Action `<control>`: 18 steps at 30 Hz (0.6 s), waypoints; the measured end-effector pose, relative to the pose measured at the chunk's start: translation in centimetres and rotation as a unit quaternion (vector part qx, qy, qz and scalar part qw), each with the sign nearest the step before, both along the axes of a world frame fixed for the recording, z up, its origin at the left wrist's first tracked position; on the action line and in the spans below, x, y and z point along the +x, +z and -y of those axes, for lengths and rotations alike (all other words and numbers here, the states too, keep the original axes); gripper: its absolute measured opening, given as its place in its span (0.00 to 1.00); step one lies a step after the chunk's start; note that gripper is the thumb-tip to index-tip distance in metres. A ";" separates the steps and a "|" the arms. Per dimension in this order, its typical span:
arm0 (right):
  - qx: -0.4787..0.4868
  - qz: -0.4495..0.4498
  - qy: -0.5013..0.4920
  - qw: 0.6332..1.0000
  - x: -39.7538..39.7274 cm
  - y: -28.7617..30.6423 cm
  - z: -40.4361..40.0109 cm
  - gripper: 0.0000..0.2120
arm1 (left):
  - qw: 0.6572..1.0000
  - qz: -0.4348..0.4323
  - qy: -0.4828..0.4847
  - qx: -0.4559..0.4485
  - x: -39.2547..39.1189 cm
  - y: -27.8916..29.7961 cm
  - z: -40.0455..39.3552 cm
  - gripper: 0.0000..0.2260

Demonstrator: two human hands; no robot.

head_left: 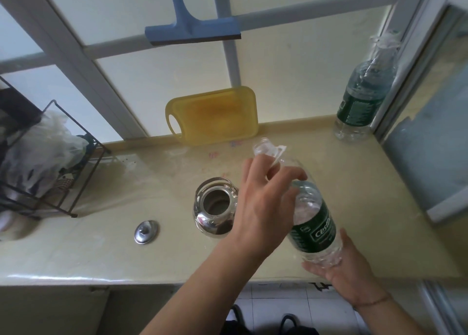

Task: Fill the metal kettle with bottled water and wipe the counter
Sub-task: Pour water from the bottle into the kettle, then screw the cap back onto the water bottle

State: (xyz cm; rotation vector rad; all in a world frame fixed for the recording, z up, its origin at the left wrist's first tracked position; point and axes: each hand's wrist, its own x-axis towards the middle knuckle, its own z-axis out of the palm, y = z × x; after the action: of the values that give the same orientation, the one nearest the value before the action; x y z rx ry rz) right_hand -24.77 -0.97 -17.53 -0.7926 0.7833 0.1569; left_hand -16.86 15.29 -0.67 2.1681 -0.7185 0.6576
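Taking the kettle [215, 206] as landmark, L to R: far left of it a wire rack [45, 157] w/ crumpled plastic bags sits at the counter [101, 246] edge. Just left of the kettle, apart from it, lies the lid [146, 231], knob up, presumably set aside so the mouth stays clear for pouring. The kettle stands upright mid-counter, mouth open; how much water is inside, can't tell. Behind it a yellow cutting board [215, 115] leans on the window, w/ a blue squeegee [192, 30] hung above. Right of the kettle the left hand [263, 205] wraps its grip round the neck/shoulder of the water bottle [310, 223], fingers curled on it; the right hand [347, 268] cups the base, fingers curved under it. Bottle is uncapped, tilted neck-away, part full; 2-hand hold prob. to steer a soft bottle toward the mouth. Far right, a second bottle [362, 93] stands in the corner. No wiping cloth seen.
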 end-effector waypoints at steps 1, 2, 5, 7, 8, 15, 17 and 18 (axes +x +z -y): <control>-0.005 -0.019 0.003 1.000 0.1 0.0 -0.3 0.25 | 1.000 0.017 -0.018 0.005 -0.2 0.1 0.2 0.10; -0.021 -0.035 0.010 0.999 0.2 -0.4 -0.6 0.26 | 0.999 0.028 -0.034 0.012 -0.3 0.2 0.4 0.09; -0.055 -0.034 0.037 0.997 0.3 -1.0 -1.7 0.18 | 0.996 0.045 -0.071 0.032 -0.4 0.1 0.5 0.09; -0.120 -0.032 0.088 0.988 0.1 -1.1 -1.9 0.12 | 0.991 0.064 -0.106 0.049 -0.5 -0.3 0.2 0.09; -0.155 -0.040 0.113 0.981 0.2 -1.5 -1.8 0.12 | 0.988 0.075 -0.120 0.056 -0.4 -0.5 0.0 0.09; -0.440 -0.068 0.253 0.859 1.2 0.1 0.4 0.12 | 0.969 0.129 -0.194 0.084 -0.7 -1.2 -1.0 0.09; -0.524 -0.024 0.235 0.818 1.0 0.2 1.6 0.11 | 0.956 0.148 -0.236 0.096 -1.2 -1.4 -1.0 0.05; -0.611 -0.006 0.235 0.756 0.9 -0.2 2.2 0.08 | 0.954 0.154 -0.241 0.090 -1.4 -1.7 -1.1 0.05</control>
State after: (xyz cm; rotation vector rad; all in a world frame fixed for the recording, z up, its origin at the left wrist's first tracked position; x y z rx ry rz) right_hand -23.84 -3.16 -17.71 -2.2552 0.6175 0.0769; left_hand -18.24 16.42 -2.41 1.9503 -1.4665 0.6901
